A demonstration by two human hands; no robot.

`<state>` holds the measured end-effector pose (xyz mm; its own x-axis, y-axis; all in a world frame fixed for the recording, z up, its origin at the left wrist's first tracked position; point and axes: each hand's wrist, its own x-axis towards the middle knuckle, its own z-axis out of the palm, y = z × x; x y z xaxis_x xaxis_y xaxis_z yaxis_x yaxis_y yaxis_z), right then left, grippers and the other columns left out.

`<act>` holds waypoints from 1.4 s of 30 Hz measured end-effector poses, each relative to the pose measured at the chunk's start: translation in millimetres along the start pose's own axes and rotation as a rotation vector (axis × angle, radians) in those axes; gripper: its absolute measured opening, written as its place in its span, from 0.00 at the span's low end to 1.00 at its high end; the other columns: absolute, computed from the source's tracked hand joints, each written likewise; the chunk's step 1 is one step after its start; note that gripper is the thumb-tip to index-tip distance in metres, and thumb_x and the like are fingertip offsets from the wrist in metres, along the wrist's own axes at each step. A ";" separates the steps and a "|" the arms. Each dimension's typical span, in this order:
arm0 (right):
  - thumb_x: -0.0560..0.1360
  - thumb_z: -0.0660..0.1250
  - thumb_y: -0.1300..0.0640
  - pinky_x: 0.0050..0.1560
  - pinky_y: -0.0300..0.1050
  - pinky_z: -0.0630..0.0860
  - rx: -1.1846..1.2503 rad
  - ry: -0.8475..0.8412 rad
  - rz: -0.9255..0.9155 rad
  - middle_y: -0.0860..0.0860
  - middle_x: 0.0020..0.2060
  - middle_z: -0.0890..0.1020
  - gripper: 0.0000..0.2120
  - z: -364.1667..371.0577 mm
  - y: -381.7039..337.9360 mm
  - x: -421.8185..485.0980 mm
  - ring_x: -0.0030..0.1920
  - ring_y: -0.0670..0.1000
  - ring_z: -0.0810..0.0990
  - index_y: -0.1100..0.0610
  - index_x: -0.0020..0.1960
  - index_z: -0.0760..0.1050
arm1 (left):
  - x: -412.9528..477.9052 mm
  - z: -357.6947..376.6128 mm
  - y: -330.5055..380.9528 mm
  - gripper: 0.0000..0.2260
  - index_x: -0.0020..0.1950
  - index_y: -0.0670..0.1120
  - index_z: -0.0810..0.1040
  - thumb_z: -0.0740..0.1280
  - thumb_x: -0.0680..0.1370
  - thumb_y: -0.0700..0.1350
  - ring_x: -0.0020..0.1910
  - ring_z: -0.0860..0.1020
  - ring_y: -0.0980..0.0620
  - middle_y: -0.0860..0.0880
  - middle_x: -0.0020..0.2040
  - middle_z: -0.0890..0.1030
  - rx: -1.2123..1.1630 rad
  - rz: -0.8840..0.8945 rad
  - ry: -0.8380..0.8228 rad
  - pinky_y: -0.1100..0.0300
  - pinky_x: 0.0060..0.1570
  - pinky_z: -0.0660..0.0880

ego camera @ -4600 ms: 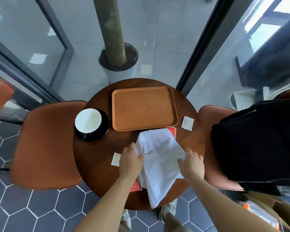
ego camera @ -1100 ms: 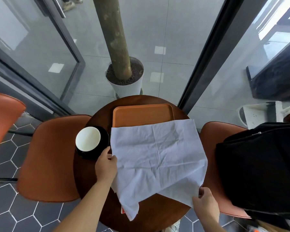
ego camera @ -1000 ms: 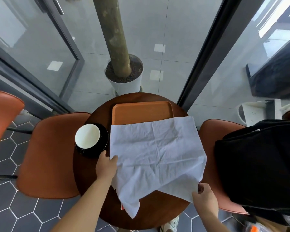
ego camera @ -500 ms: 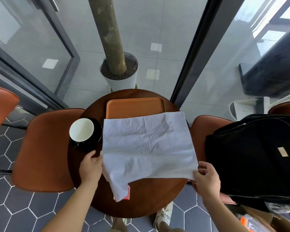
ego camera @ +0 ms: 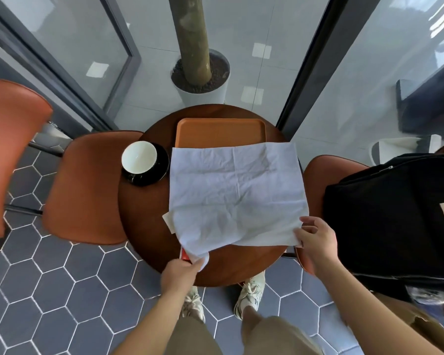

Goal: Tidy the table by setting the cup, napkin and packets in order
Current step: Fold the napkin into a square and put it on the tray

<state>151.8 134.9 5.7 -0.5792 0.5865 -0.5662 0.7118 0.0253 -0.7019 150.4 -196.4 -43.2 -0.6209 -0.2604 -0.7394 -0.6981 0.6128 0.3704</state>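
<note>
A white napkin [ego camera: 235, 193] lies spread wide over the round wooden table [ego camera: 144, 226], covering the near half of the orange tray [ego camera: 218, 131]. My left hand [ego camera: 180, 275] pinches its near-left corner at the table's front edge. My right hand [ego camera: 315, 239] pinches the near-right corner. A white cup [ego camera: 139, 157] sits on a black saucer [ego camera: 159, 172] at the table's left. A pale packet [ego camera: 167, 219] and a red packet [ego camera: 184, 254] peek out from under the napkin's left and near edges. Other packets are hidden beneath it.
Orange chairs stand left [ego camera: 85, 188] and right [ego camera: 326, 170] of the table. A black backpack [ego camera: 395, 221] fills the right chair. A potted tree trunk [ego camera: 200, 73] stands behind the table, beyond glass walls. My feet are under the table's near edge.
My left hand has let go of the napkin's left edge and moved down to pinch its drooping near-left corner. My right hand still holds the right corner. The napkin lies flatter.
</note>
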 end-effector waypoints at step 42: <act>0.75 0.74 0.61 0.39 0.36 0.79 0.001 -0.052 -0.171 0.48 0.39 0.87 0.05 -54.8 -23.4 -23.8 0.39 0.51 0.87 0.58 0.50 0.86 | -9.4 -118.2 31.2 0.09 0.49 0.52 0.86 0.71 0.78 0.37 0.46 0.84 0.47 0.47 0.48 0.84 -0.563 0.358 0.225 0.60 0.40 0.82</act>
<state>170.7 164.7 59.4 -0.7118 0.5311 -0.4597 0.6005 0.1206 -0.7905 92.3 -263.1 41.7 -0.8630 -0.3003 -0.4063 -0.4782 0.2261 0.8487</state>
